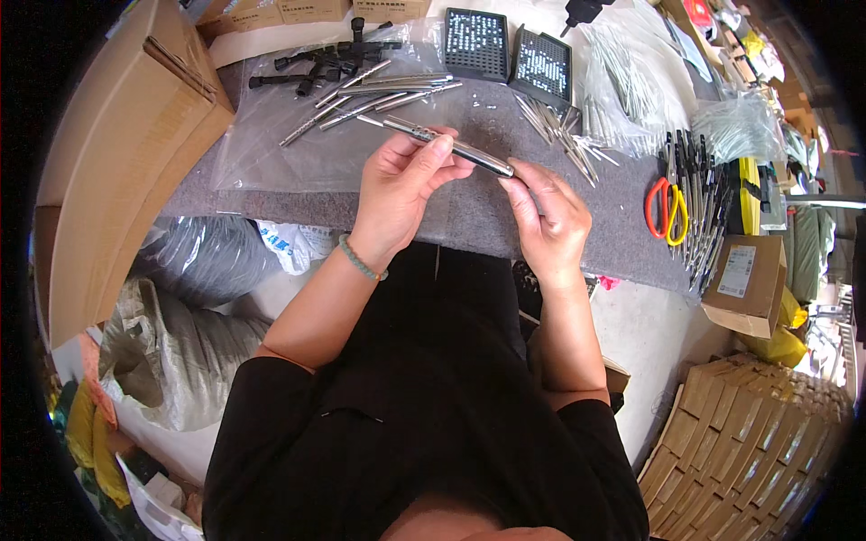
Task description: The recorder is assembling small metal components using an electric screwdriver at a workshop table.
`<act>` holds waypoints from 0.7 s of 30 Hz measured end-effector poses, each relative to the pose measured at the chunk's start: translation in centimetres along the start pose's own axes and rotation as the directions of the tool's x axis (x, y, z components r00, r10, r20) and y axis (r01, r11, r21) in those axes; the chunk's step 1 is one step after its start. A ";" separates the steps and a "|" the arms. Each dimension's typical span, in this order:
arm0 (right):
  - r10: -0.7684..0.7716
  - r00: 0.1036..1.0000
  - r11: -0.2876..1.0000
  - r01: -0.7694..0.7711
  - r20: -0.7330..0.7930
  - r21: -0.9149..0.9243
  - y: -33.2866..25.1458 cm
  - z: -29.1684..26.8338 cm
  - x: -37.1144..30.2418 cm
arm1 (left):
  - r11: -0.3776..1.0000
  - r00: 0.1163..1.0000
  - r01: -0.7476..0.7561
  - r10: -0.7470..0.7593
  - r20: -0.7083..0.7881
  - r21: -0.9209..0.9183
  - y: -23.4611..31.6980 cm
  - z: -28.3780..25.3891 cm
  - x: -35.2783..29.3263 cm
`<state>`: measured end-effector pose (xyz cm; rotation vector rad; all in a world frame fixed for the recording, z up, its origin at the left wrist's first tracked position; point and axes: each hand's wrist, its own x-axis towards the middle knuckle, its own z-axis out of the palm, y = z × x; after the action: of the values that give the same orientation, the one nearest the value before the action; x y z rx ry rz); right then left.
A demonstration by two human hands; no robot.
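A slim, shiny metal tube point(482, 159) slants across above the near part of the table, its left end higher. My left hand point(403, 185) is closed around its left part, thumb on top. At the lower right end, the thumb and fingers of my right hand point(553, 221) pinch the tube's dark tip. A thinner pale rod end shows beside the left end of the tube; whether it is joined to it I cannot tell. Behind my left hand, several similar metal tubes point(388, 90) lie in a loose pile on clear plastic.
Black fittings point(329, 61) lie behind the pile. Two black trays of small parts point(476, 45) stand at the back, with thin rods point(564, 135) nearer. Scissors point(667, 209) and dark slender tools lie at right. A tall cardboard box point(135, 171) borders the left side.
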<state>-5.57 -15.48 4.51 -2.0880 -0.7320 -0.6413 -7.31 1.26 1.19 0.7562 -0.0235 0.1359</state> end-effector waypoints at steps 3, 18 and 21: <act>-0.005 1.000 1.000 0.006 -0.019 0.012 0.2 -0.1 -0.1 | 1.000 1.000 -0.004 0.004 0.003 0.011 -0.1 0.2 0.0; 0.206 0.977 0.974 -0.210 0.053 0.085 0.8 -0.3 0.0 | 0.897 0.968 0.242 -0.252 -0.023 0.370 0.9 0.4 -0.1; 0.264 0.962 0.957 -0.271 0.076 0.105 2.7 -0.2 0.1 | 0.289 0.921 -0.354 -0.059 0.385 0.890 2.6 1.8 -1.0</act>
<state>-3.69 -16.92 3.29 -2.0594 -0.4939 -0.3777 -8.57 1.75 4.24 2.0436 -0.4041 0.1959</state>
